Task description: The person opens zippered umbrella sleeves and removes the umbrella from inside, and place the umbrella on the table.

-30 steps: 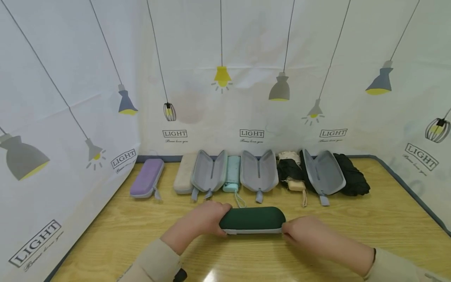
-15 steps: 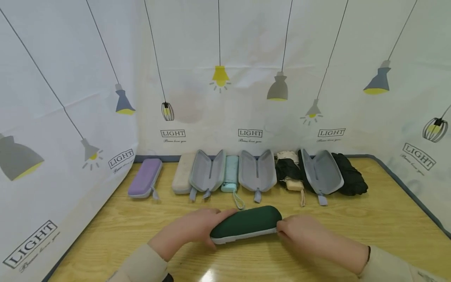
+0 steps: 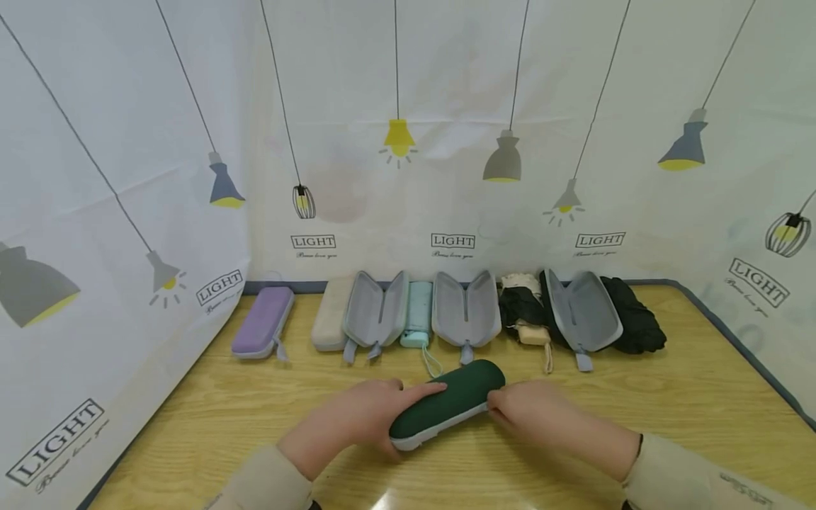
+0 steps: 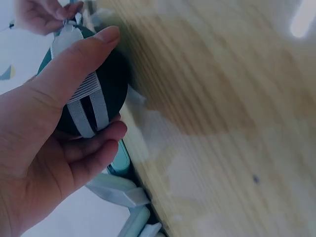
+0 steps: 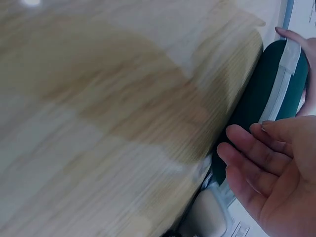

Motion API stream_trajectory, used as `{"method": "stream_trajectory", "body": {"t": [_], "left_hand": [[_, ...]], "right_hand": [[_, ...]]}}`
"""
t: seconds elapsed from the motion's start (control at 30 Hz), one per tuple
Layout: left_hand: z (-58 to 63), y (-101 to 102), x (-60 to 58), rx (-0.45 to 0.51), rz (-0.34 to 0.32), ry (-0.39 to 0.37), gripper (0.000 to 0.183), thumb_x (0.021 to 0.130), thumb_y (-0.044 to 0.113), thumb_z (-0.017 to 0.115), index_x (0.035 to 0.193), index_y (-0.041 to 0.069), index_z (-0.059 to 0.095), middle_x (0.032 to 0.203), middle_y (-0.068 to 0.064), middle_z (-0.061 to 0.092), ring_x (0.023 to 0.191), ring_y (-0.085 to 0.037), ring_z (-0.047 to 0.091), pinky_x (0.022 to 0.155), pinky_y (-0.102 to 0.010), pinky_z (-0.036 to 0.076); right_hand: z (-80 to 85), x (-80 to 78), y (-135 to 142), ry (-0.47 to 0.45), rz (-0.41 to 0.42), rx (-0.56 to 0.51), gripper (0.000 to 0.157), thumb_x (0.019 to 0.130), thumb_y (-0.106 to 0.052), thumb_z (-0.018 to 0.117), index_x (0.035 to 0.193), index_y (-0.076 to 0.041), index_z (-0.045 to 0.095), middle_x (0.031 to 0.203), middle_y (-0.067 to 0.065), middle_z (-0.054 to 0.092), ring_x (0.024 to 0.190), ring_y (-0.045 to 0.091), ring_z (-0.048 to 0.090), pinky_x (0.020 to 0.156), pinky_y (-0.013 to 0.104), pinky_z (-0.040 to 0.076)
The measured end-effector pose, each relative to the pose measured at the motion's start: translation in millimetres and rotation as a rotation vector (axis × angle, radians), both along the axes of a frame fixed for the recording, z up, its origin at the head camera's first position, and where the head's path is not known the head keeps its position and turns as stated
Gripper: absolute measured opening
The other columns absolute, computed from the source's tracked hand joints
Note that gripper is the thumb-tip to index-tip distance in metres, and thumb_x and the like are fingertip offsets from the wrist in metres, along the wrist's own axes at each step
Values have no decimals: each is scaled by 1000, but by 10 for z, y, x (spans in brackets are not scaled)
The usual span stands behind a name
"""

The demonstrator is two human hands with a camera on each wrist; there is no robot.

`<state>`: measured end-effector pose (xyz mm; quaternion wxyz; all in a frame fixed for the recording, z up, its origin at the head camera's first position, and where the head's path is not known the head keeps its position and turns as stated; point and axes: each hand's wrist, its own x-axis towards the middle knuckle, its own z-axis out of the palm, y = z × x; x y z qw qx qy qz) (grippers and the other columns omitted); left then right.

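Note:
A dark green hard-shell zip case (image 3: 449, 407) with a pale grey zipper band (image 5: 277, 96) is held slantwise over the table, its right end pointing away. My left hand (image 3: 357, 418) grips its near left end, thumb along one side and fingers round the other in the left wrist view. At the opposite end, my right hand (image 3: 542, 418) pinches a small zipper pull (image 4: 67, 22) between thumb and forefinger. In the right wrist view, the remaining fingers of that hand curve loosely beside the case. The zipper looks closed along the part that shows.
Along the back stand a purple case (image 3: 263, 321), a beige case (image 3: 331, 314), open grey-lined cases (image 3: 467, 308), a folded teal umbrella (image 3: 418, 312), a black-and-beige folded umbrella (image 3: 524, 304) and a black folded bundle (image 3: 637, 319). A printed sheet (image 3: 408, 198) hangs behind them.
The green case has turned from nearly level to slanted, its left end coming nearer and its right end going farther away. Both hands keep hold; my right hand has shifted slightly left.

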<state>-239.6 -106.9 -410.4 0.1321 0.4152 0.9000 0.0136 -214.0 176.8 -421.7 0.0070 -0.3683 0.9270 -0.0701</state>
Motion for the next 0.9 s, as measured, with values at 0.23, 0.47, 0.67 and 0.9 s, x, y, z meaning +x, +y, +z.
{"method": "stream_trajectory", "body": {"t": [0.23,0.47,0.67,0.9], "left_hand": [[-2,120,56,-6,7,28,115,68,55,84,155,38,12,100,0,59,76,-9,56,68,-26,50],[68,64,49,-20,-50,2,119,66,52,86,157,33,11,107,0,60,85,-10,59,77,-26,51],[68,92,71,-29,-16,-3,117,67,54,85,156,34,12,108,1,60,87,-10,59,78,-26,50],[-5,256,200,-34,64,70,123,60,64,84,156,26,17,94,3,62,77,-8,58,64,-25,49]], "right_hand": [[-4,22,-164,31,51,-8,17,91,-14,68,76,-17,60,64,-10,50,56,6,51,51,26,43],[-4,18,-182,-1,42,-29,15,91,-14,68,78,-16,61,66,-9,52,58,6,53,52,26,45],[-44,-43,-171,-16,32,-28,11,92,-13,67,82,-14,62,69,-7,55,61,6,55,54,26,45],[-47,-42,-171,-10,36,-19,13,92,-13,67,81,-15,60,67,-7,55,57,6,54,51,26,44]]}}
